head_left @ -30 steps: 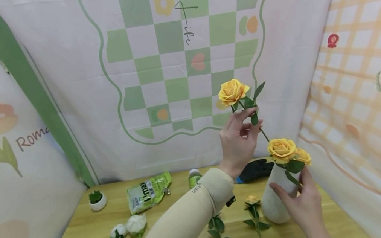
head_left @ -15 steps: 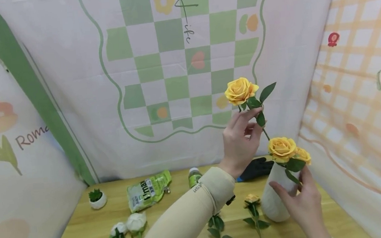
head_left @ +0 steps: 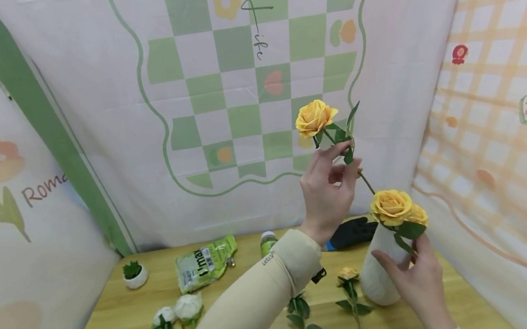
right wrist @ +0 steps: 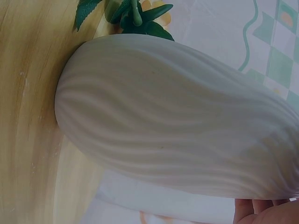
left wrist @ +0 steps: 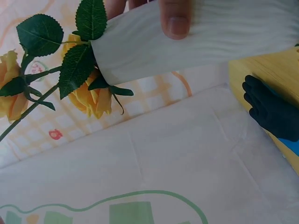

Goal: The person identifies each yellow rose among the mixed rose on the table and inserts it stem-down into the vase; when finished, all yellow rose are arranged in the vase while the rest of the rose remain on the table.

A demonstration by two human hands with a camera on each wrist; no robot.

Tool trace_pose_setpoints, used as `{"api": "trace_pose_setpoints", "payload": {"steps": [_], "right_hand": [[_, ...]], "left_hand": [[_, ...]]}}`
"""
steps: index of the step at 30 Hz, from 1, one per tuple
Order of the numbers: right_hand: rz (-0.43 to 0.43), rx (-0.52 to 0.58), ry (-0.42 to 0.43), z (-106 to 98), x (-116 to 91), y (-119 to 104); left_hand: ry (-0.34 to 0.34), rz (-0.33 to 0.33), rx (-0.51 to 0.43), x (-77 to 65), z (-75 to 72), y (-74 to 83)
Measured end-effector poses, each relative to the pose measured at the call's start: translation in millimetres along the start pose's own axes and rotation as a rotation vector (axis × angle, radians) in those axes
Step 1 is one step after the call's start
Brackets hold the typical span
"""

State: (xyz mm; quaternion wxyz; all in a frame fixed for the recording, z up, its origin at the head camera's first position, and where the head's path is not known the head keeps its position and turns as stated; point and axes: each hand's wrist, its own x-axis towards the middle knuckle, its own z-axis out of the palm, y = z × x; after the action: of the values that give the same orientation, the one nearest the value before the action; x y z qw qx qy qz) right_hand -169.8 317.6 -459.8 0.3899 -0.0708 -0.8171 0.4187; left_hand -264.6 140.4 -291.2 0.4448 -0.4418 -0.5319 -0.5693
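In the head view my left hand pinches the stem of a yellow rose, raised above the vase. Its stem slants down behind two other yellow roses at the vase mouth; where it ends is hidden. My right hand grips the white vase near its top, thumb in front. Wavy ridges cover the vase in the right wrist view, its base at the wooden table. The left wrist view shows a thumb across the vase and green leaves at its rim.
A yellow rose and another leafy stem lie before the vase. White flowers lie left. Behind are a black glove, a small bottle, a green pouch and a potted plant.
The rose in my left hand has swung right, then back left and slightly up. My right hand has stayed on the vase, nearly still.
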Motion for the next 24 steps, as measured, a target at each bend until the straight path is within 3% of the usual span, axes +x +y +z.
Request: {"api": "trace_pose_setpoints", "payload": {"steps": [7,11,18,24], "right_hand": [[-0.003,-0.014,0.003,0.1,-0.2,-0.2],[-0.032,-0.014,0.011,0.4,0.0,1.1],[-0.049,0.002,0.014,0.1,-0.2,1.5],[-0.029,0.009,0.021,-0.3,-0.2,-0.2]], "left_hand": [[-0.03,-0.028,-0.013,-2.3,2.6,4.2],[-0.06,-0.012,0.011,-4.5,3.7,6.1],[-0.147,0.089,0.15,-12.2,4.4,2.2],[-0.211,0.08,0.197,-21.0,6.4,-6.0]]}}
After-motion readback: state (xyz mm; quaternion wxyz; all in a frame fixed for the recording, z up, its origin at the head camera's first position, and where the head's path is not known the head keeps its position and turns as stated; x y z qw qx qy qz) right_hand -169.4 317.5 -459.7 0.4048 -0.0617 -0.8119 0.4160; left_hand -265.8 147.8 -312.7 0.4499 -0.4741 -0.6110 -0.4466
